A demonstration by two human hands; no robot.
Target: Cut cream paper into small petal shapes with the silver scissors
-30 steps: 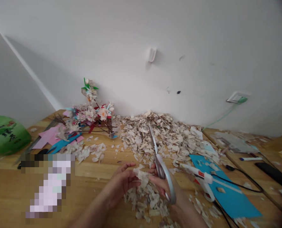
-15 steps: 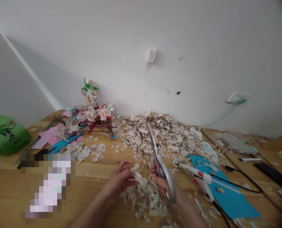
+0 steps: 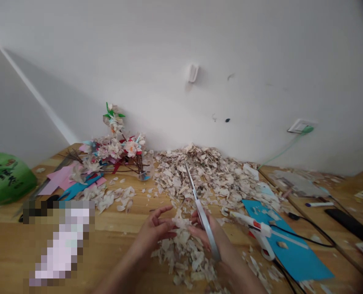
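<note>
My left hand (image 3: 154, 231) and my right hand (image 3: 215, 244) meet over a small pile of pale husk scraps (image 3: 185, 255) on the wooden table (image 3: 120, 245). Both pinch one pale husk piece (image 3: 181, 223) between their fingertips. A pair of silver scissors (image 3: 201, 214) hangs from my right hand's fingers, blades closed and pointing away toward the wall.
A big heap of husk scraps (image 3: 205, 171) lies against the wall. Paper flowers (image 3: 116, 147) and pink and blue paper lie at the back left, a green bag (image 3: 6, 179) far left. A glue gun (image 3: 254, 228) rests on blue card (image 3: 285, 245) to the right, with cables, a pen and a dark flat object beyond.
The husk piece was turned and shifted between my fingertips. The scissors tipped a little to the left, and the view shifted slightly.
</note>
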